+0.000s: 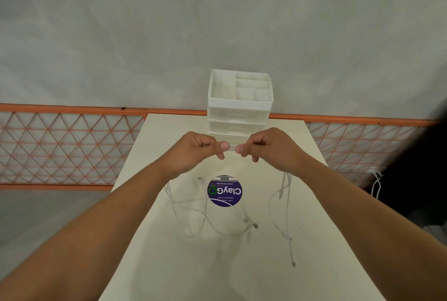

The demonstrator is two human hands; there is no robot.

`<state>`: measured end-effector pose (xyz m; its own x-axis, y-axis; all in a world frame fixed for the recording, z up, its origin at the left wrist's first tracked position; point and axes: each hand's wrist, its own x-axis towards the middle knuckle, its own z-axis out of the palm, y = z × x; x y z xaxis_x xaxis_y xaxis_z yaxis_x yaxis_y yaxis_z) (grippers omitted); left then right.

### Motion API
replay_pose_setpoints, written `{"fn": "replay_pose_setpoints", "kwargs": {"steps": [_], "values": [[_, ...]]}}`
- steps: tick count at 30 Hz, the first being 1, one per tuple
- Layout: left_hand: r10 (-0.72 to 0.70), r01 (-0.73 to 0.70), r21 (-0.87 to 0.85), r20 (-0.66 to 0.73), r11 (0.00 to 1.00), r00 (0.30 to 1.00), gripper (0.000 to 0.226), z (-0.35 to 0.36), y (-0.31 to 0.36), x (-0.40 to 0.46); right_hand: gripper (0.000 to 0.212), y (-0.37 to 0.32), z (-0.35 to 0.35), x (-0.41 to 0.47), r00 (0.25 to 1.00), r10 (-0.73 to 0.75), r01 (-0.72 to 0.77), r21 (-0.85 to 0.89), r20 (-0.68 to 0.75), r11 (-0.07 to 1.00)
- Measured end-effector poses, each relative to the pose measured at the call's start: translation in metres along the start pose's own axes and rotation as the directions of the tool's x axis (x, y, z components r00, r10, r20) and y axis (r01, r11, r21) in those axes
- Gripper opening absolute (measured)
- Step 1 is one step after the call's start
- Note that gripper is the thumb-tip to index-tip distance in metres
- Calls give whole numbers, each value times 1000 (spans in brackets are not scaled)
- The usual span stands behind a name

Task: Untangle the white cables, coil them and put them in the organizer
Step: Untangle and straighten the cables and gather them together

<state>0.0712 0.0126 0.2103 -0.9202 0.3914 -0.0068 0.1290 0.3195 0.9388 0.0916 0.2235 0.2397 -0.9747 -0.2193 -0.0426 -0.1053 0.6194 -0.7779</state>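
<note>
My left hand (198, 148) and my right hand (263, 147) are raised above the table, and both pinch a short stretch of white cable (231, 147) pulled straight between their fingertips. From the right hand more white cable (284, 194) hangs down to the table top. Other white cables (205, 213) lie loosely tangled on the cream table (314, 264), their plugs near the middle. The white organizer (240, 102) stands at the table's far edge, just beyond my hands. It has open top compartments and two drawers below.
A round purple sticker (225, 191) is on the table under my hands. Behind the table runs an orange metal fence (72, 148) against a grey wall. A dark shape (416, 179) with white cords sits at the right.
</note>
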Motion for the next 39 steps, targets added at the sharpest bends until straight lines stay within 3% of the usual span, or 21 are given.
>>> {"fn": "replay_pose_setpoints", "kwargs": {"steps": [4,9,11,14,17,21,25,28,33,37,39], "values": [[-27,26,9,46,1000,999,35,-7,0,1,20,0,-7,-2,999,8,-14,111,51,994],[-89,73,79,216,994,972,27,-12,-1,1,17,8,-11,-3,997,7,0,-81,79,997],[-96,77,97,211,992,973,26,-11,-1,3,20,12,-7,-3,999,16,-10,-127,41,992],[-75,53,149,147,987,986,33,-11,-2,6,29,15,-2,-6,1000,15,-15,-33,-4,999],[-39,32,79,83,996,996,30,-14,0,7,27,16,-7,-9,997,4,-12,97,77,995],[-34,41,-49,134,998,990,27,-12,1,6,12,20,-23,-10,972,53,-47,-32,230,998],[-72,63,63,142,996,987,29,-12,-1,5,14,21,-24,-7,986,15,-9,-33,167,999],[-25,23,41,52,999,998,26,-18,2,7,29,24,-21,-9,997,26,-23,-46,69,999],[-69,63,50,117,997,991,28,-19,-5,7,55,33,-25,-11,992,121,-112,-213,32,971],[-79,74,97,50,993,996,32,-20,-13,8,30,37,-24,-14,991,58,-34,-197,117,980],[-79,75,95,41,993,996,30,-20,-13,8,28,41,-23,-15,987,52,-13,-255,149,967]]}}
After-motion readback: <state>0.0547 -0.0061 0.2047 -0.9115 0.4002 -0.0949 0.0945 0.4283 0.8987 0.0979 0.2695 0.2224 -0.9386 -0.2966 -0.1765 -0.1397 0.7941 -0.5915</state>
